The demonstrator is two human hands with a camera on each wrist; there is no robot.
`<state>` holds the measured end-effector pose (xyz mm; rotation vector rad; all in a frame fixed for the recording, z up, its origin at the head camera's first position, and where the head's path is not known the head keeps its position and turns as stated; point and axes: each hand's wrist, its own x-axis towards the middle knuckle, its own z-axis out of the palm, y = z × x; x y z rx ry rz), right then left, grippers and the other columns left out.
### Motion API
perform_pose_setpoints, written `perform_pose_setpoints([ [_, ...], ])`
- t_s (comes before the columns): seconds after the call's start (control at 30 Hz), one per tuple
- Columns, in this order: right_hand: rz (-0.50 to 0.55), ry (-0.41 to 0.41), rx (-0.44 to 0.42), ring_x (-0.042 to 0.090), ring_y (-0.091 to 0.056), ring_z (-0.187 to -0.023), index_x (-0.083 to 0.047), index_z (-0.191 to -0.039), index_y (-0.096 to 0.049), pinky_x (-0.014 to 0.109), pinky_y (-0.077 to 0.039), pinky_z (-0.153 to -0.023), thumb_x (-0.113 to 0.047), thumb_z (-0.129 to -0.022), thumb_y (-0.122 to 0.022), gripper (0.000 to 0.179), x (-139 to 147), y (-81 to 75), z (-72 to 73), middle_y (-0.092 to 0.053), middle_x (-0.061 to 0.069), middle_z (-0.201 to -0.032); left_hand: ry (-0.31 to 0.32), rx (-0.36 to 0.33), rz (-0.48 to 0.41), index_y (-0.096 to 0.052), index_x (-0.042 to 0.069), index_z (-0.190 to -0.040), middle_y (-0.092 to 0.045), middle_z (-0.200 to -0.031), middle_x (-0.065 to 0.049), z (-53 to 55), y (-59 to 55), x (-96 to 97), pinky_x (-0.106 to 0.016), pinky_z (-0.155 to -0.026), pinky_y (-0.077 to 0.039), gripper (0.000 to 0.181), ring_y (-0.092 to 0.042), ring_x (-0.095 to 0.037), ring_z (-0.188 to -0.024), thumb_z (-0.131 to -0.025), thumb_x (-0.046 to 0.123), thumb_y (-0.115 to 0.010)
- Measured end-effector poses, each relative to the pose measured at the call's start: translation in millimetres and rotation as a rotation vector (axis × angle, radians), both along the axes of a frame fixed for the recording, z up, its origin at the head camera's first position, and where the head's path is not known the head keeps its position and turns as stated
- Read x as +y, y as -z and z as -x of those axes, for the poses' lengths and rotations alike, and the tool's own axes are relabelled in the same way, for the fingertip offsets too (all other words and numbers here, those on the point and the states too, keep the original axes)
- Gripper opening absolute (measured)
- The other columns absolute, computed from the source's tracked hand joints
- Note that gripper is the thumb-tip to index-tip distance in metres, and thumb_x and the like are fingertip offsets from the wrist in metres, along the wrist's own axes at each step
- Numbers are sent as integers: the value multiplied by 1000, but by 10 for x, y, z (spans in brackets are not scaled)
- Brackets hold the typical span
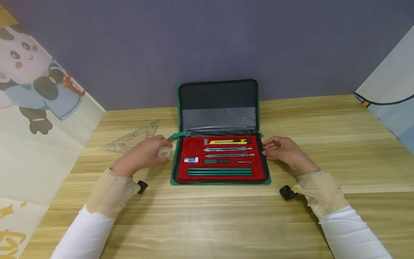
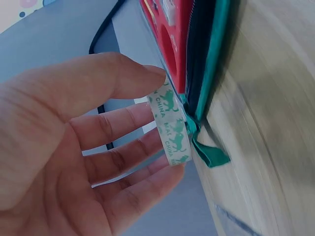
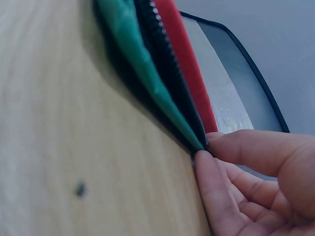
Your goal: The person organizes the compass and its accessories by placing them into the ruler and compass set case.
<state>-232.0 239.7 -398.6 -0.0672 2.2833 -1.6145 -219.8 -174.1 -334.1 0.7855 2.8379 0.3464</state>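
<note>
Both your hands were busy here. Your left hand (image 1: 141,154) was pinching the little tape roll (image 1: 164,153) between thumb and fingers, just beside the left edge of the green case (image 1: 220,182). Your right hand (image 1: 286,153) had thumb and finger pinched on the case's right edge. The case lay open on the wooden surface (image 1: 213,223), its red tray (image 1: 178,177) holding a yellow cutter (image 1: 226,142), silver drafting tools (image 1: 228,149), an eraser (image 1: 191,160) and some green pencils (image 1: 220,172). The clear set square (image 1: 113,144) was further left, partly hidden by your left hand.
</note>
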Motion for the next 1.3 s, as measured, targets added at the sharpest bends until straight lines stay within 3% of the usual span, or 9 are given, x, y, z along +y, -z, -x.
perform_pose_setpoints([
  [0.23,-4,0,2,5,-58,-78,15,-123,-43,22,-55,-70,4,-85,-60,43,3,-2,-2,-54,13,-99,17,11,-6,-63,-1,-115,-60,-110,-12,36,3,120,-41,-85,-50,34,-58,-25,-97,-83,11,-67],
  [0.47,-6,2,-8,4,-59,-79,14,-124,-43,21,-54,-71,4,-86,-59,43,14,13,5,-53,13,-100,28,-22,-30,-63,-1,-115,-59,-111,-11,90,-11,264,-39,-84,-50,34,-57,-23,-94,-83,10,-66],
  [0.83,-13,1,-22,4,-59,-81,14,-126,-42,21,-54,-72,5,-86,-58,43,2,-5,-2,-53,14,-102,44,-26,10,-64,1,-115,-60,-113,-11,189,-1,459,-38,-84,-50,33,-55,-23,-97,-85,14,-66],
  [1.03,-6,-2,-22,4,-59,-81,14,-125,-42,21,-54,-72,5,-86,-58,43,6,-1,2,-52,14,-102,42,-35,40,-64,1,-116,-60,-120,-12,245,13,534,-40,-91,-47,34,-52,-28,-112,-84,14,-67],
  [1.3,-13,3,-18,5,-59,-80,14,-125,-42,22,-55,-72,5,-86,-59,44,5,11,17,-53,14,-101,88,-7,13,-64,0,-114,-60,-110,-11,325,62,605,-35,-79,-49,33,-52,-21,-88,-83,12,-66],
])
